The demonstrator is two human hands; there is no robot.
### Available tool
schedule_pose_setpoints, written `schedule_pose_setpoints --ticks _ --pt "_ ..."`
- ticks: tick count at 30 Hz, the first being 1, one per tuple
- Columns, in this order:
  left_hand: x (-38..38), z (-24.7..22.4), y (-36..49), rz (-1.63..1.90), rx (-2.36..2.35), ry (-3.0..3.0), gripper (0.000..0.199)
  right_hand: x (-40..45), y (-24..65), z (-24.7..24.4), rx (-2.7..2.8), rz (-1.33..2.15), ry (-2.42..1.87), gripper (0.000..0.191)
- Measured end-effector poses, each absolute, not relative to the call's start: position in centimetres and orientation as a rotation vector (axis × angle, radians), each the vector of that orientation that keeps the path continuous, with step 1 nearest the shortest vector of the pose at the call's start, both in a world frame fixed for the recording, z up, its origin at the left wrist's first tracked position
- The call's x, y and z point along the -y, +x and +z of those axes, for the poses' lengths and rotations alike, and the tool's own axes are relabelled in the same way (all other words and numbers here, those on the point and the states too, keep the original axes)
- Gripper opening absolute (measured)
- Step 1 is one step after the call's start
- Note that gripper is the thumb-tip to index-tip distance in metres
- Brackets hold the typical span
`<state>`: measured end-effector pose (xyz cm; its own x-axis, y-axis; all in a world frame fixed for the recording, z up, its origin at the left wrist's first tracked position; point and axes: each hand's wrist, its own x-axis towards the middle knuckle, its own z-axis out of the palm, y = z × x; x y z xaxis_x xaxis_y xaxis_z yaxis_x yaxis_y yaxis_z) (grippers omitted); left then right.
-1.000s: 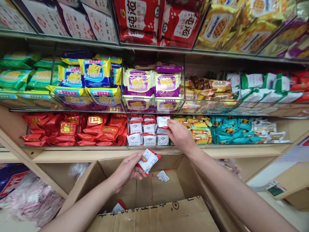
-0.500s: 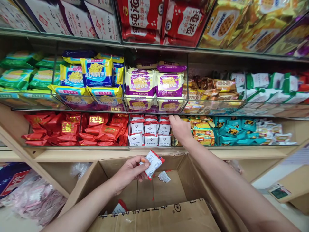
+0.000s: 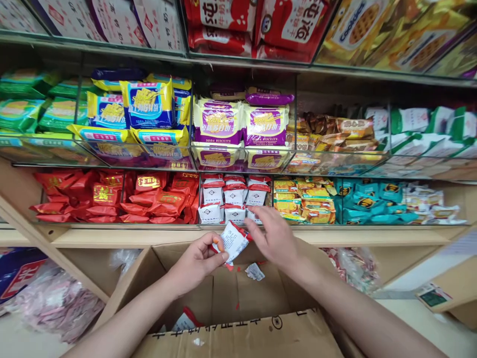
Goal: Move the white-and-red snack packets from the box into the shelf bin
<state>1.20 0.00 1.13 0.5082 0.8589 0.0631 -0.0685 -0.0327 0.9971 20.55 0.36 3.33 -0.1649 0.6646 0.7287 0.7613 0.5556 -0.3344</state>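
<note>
Over the cardboard box (image 3: 231, 343), my left hand (image 3: 199, 263) pinches a small white packet with red ends (image 3: 234, 242), its printed side towards me. My right hand (image 3: 276, 241) is just right of that packet, thumb and fingers apart; its fingertips are close to the red end, and I cannot tell whether they touch. Behind them, similar white and red packets (image 3: 235, 195) stand stacked in rows in a bottom-shelf compartment. Inside the box lie another such packet (image 3: 184, 320), partly hidden by the flap, and a small printed white piece (image 3: 255, 271).
Red packets (image 3: 160, 199) fill compartments on the left, yellow packets (image 3: 316, 201) and teal packets (image 3: 367, 199) on the right. Above, clear-fronted compartments hold purple soda biscuits (image 3: 265, 124). A wooden shelf edge (image 3: 119, 237) runs behind the box. Crumpled plastic (image 3: 61, 303) lies at lower left.
My right hand has come down from the white packets' compartment to beside the held packet, its fingers now spread. My left hand still holds the packet, which has shifted slightly towards the shelf.
</note>
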Motion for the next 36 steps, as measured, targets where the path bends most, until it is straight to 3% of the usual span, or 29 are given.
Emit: schedule_pose_setpoints --ticks 4,8,12,16,21,25,29,36 --pt "0.2 0.9 1.5 0.906 -0.727 1.459 0.025 0.6 19.1 1.6 1.837 0.686 -1.098 0.028" --pt "0.1 1.0 1.6 0.944 -0.759 1.443 0.059 0.2 19.5 0.8 1.705 0.966 -1.043 0.03" --pt "-0.3 1.4 1.3 0.977 -0.863 1.425 0.051 0.0 20.0 0.8 1.573 1.101 -1.01 0.033" --pt "-0.4 1.9 1.0 1.015 -0.908 1.455 0.039 0.4 20.0 0.9 1.63 0.929 -1.012 0.03" --pt "-0.4 2.2 0.6 1.065 -0.948 1.495 0.032 0.7 20.2 1.0 1.768 0.304 -0.837 0.019" --pt "-0.1 2.5 0.6 0.972 -0.929 1.344 0.033 0.9 20.6 1.0 1.861 -0.009 -0.634 0.031" --pt "0.5 3.0 0.9 0.882 -0.74 1.126 0.04 1.1 20.7 1.2 1.975 -0.151 -0.567 0.031" --pt "0.5 3.1 1.1 1.017 -0.751 1.077 0.053 1.1 20.2 1.0 2.107 -0.211 -0.58 0.027"
